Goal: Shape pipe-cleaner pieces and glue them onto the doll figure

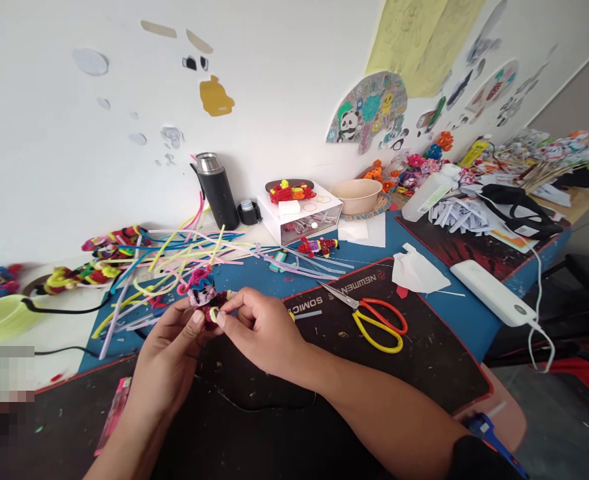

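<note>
A small pipe-cleaner doll (203, 293) with a pink and blue top, a pale face part and a dark red body is upright above the black mat. My left hand (177, 337) is closed around its lower body, the thumb pressed on the front. My right hand (259, 330) pinches at a pale yellow piece (214, 314) on the doll's side, with thumb and forefinger together. The fingers partly cover the doll's body. Scissors (374, 320) with one red and one yellow handle lie on the mat, right of my right hand.
Loose pipe cleaners (174, 253) spread behind my hands. Finished dolls lie on a white box (299, 217) and at the left. A black thermos (219, 193) stands by the wall. A beige bowl (357, 197), white tissue (419, 270) and a white power bank (494, 293) with cable are rightward.
</note>
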Demonstrator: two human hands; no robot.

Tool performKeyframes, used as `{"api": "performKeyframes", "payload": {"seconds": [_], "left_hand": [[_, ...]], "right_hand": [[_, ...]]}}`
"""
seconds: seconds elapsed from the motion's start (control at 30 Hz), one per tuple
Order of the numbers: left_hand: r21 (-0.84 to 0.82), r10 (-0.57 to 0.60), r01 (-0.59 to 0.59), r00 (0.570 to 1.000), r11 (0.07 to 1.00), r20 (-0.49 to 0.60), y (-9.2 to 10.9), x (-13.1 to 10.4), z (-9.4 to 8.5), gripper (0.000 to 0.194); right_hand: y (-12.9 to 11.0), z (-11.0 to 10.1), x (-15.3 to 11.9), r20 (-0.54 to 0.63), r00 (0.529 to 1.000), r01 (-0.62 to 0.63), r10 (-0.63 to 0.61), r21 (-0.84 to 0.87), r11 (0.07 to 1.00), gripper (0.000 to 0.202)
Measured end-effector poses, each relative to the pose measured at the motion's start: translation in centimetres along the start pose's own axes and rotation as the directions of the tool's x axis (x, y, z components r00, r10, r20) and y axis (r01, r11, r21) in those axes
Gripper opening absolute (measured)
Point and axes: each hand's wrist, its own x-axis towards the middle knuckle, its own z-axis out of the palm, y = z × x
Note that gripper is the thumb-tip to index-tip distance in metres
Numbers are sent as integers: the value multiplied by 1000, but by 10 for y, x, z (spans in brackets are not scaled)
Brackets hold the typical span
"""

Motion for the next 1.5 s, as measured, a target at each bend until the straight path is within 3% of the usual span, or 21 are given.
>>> {"api": "performKeyframes", "payload": {"seconds": [0.5,0.73,1.5], "left_hand": [[-102,-174,167,983,981,-64,2,4,-6,53],[-77,-190,186,981,980,-40,0,5,-9,53],[-66,-187,184,981,981,-44,0,3,-8,49]], "right_hand": [[-4,-3,-4,35,998,64,-61,-86,994,25],[-2,-3,-4,43,996,78,-75,-59,995,33],[-3,-7,-1,91,996,17,-17,-6,1000,16]]}}
